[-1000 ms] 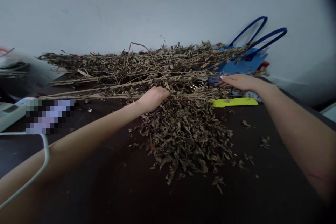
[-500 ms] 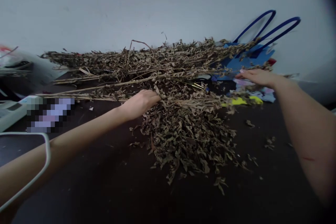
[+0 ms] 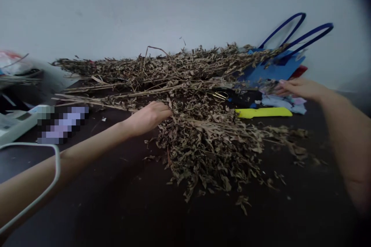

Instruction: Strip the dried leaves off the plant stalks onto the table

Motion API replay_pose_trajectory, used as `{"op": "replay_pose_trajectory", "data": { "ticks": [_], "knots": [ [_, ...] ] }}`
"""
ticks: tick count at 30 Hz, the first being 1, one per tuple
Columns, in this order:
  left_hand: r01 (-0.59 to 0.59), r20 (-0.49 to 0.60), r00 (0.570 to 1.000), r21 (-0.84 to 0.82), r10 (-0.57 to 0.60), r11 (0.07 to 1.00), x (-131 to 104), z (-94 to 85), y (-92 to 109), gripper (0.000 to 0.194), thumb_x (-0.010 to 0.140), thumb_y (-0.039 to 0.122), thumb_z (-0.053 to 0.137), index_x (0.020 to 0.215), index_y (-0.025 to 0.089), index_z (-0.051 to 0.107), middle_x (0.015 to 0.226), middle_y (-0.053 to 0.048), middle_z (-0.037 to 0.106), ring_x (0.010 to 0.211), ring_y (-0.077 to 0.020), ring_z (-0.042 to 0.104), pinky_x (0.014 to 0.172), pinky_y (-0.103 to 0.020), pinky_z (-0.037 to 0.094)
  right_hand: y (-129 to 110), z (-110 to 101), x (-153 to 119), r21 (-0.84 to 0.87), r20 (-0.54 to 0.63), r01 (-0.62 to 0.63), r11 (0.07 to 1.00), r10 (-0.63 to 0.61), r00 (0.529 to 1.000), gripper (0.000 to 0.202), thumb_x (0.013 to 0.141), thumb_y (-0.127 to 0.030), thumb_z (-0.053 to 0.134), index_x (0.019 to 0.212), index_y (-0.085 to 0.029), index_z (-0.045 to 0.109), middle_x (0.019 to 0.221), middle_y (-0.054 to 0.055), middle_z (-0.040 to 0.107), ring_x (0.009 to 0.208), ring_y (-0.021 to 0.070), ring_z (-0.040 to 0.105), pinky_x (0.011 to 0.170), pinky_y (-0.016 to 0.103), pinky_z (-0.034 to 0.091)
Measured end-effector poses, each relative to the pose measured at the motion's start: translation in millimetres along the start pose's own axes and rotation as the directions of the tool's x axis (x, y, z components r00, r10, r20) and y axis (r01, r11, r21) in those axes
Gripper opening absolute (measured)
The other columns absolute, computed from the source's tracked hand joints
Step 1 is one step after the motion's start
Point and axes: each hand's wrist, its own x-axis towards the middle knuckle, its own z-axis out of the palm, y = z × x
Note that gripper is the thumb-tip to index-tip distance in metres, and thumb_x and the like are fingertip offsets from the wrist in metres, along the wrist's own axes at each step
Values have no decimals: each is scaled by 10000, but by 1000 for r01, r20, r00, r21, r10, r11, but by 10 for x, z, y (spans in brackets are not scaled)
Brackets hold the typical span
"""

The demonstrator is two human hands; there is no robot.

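My left hand [image 3: 152, 115] is closed around the stems of a dried leafy plant bundle [image 3: 208, 125]. Its leafy tops fan out rightward over a loose heap of dried leaves [image 3: 208, 173] on the dark table. At the right, my right hand [image 3: 292, 87] has its fingers bent together at the leafy tip of a dried stem [image 3: 268, 85], slightly blurred. Behind both hands, a long pile of dried stalks [image 3: 174, 65] lies along the wall.
A blue bag [image 3: 269, 70] with looped handles leans on the wall. Gold-handled scissors [image 3: 220, 96], a yellow strip-like object [image 3: 263, 112] and crumpled pale cloth or paper [image 3: 278, 102] lie near. At left are a power strip [image 3: 23, 121], a white cable [image 3: 56, 162] and a pixelated phone-like object [image 3: 65, 123].
The held bundle's tops have swung toward me and right, uncovering the yellow object and scissors. My right hand has moved slightly right, its fingers now more bent. My left hand keeps its hold.
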Motion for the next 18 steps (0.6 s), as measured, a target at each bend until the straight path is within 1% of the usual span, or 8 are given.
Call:
{"op": "replay_pose_trajectory", "data": {
  "ticks": [1,3,6,8,10,13,16,18],
  "knots": [
    [-1,7,1000,8,1,1000,13,8,33,204,891,114,382,765,153,537,765,-58,553,709,-167,476,684,-303,385,4,2,-7,33,77,-23,999,21,997,497,927,-369,319,1038,6,625,845,188,684,695,119,664,600,216,446],
    [6,17,1000,32,-7,999,84,34,134,167,880,105,402,811,149,548,798,-61,567,730,-169,491,695,-302,383,-35,3,-3,103,266,-77,992,47,963,452,939,-329,317,1092,-4,592,899,197,678,739,137,669,604,221,464],
    [46,-11,999,68,-45,997,289,95,343,112,860,113,455,859,150,561,833,-57,588,772,-180,516,695,-303,375,-217,-59,-36,173,391,-57,983,-16,920,409,934,-340,338,1126,-74,582,1028,174,653,844,152,658,676,234,483],
    [79,-42,996,90,-75,993,453,138,489,97,858,125,471,864,154,564,844,-55,599,787,-188,530,684,-309,366,-413,-164,-166,196,434,100,976,-177,883,412,918,-401,360,1187,-155,551,1118,125,625,945,165,627,756,255,480],
    [94,-60,994,96,-89,991,605,171,626,94,850,115,484,851,154,569,848,-58,609,792,-191,543,660,-307,358,-647,-285,-413,100,470,315,944,-324,821,446,871,-499,414,1233,-262,519,1179,70,597,1024,205,591,820,305,473],
    [102,-84,992,81,-95,991,788,192,803,104,842,98,489,867,150,575,869,-68,620,810,-201,560,661,-315,359,-1004,-337,-919,-81,342,572,816,-516,785,479,841,-585,379,1256,-367,478,1286,11,512,1109,289,524,872,447,454],
    [113,-140,985,59,-104,992,927,195,923,128,855,92,457,864,139,576,871,-87,627,809,-217,574,649,-331,364,-1260,-137,-1351,-143,222,680,719,-646,730,610,822,-573,427,1370,-328,317,1304,29,492,1109,306,513,878,475,452],
    [123,-191,975,43,-113,991,995,197,956,130,861,99,449,880,125,574,870,-102,627,820,-230,576,653,-342,374,-1339,66,-1503,-189,136,673,715,-660,739,636,813,-539,469,1374,-277,324,1208,75,567,1008,312,568,797,466,483]
  ]
}}
